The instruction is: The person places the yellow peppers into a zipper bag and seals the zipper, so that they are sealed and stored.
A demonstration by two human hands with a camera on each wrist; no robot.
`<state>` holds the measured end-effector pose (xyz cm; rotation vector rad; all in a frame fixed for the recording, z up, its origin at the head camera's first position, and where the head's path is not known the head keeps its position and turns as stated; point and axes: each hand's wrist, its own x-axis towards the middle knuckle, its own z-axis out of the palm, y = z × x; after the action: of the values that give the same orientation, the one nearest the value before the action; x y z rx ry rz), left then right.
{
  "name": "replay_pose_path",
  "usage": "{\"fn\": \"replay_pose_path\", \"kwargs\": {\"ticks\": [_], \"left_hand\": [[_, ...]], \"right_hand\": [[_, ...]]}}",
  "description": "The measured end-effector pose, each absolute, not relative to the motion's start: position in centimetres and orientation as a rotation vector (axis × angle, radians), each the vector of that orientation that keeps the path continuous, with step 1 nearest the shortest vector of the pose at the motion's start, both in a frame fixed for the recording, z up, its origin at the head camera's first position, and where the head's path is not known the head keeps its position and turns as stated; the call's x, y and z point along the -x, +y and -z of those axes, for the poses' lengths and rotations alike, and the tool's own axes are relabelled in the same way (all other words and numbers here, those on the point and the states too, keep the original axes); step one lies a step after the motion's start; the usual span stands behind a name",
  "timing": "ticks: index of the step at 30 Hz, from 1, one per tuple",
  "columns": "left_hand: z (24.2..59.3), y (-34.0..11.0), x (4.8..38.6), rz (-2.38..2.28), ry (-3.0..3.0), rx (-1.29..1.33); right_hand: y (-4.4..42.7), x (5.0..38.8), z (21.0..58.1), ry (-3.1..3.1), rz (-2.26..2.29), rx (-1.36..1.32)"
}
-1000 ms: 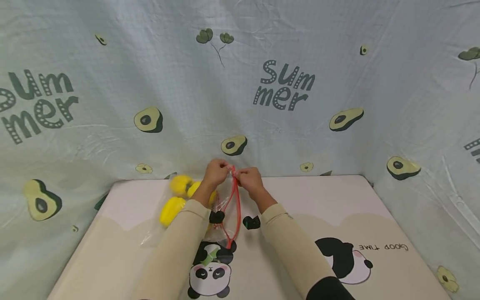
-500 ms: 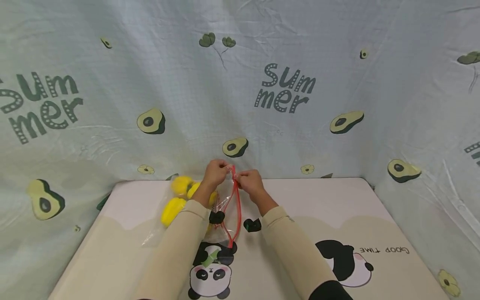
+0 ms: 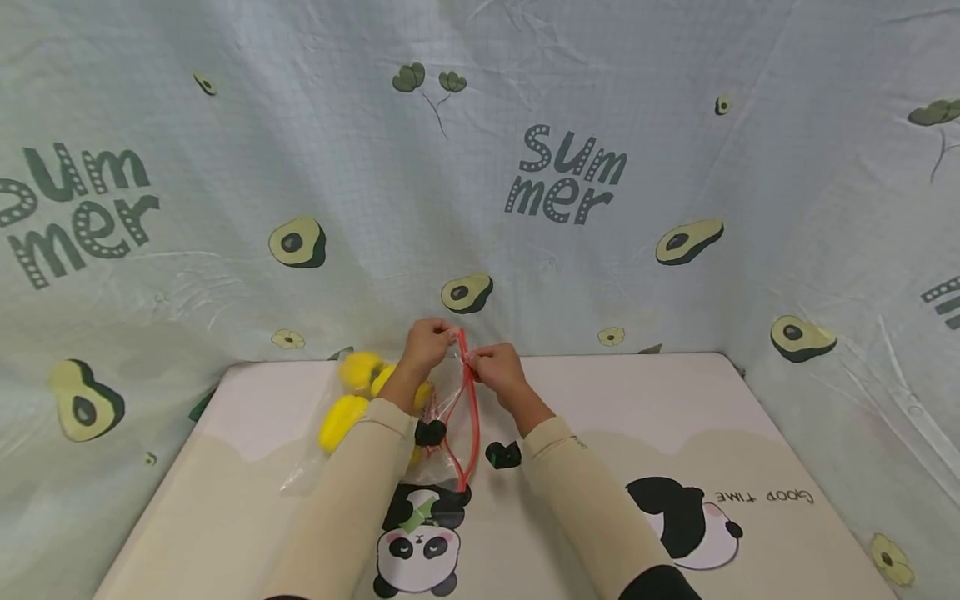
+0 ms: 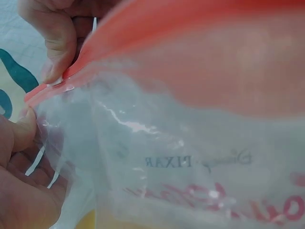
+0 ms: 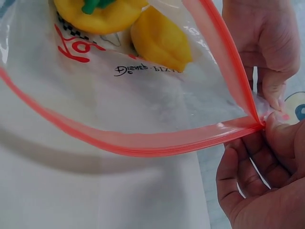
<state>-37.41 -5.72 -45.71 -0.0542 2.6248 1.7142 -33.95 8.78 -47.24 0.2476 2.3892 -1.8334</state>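
A clear zip bag (image 3: 475, 417) with a red zip edge stands up from the table, its mouth gaping toward me. My left hand (image 3: 429, 343) pinches the far end of the zip. Close beside it, my right hand (image 3: 497, 367) pinches the red strip; in the left wrist view its thumb lies at a small white slider (image 4: 55, 83). In the right wrist view the two red edges meet at the right fingertips and spread apart from there. Inside the bag lie a yellow piece with a green stem (image 5: 100, 16) and a lemon-like yellow piece (image 5: 159, 40).
More yellow pieces (image 3: 343, 421) lie left of my left forearm in clear plastic. The pale table (image 3: 247, 517) bears printed pandas. A patterned curtain (image 3: 375, 208) hangs right behind the table's far edge. Small black devices (image 3: 503, 455) sit at both wrists.
My right hand has shifted slightly down along the red zip, away from the left hand. The left hand keeps its pinch at the end. The head view sways a little.
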Motion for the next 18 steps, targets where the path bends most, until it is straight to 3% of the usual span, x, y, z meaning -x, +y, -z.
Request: {"fn": "replay_pose_path", "kwargs": {"ticks": [18], "left_hand": [[45.35,-6.38,37.38,-1.765,2.557,0.092]], "right_hand": [[8.99,33.51,48.01,2.388,1.801,-0.219]]}}
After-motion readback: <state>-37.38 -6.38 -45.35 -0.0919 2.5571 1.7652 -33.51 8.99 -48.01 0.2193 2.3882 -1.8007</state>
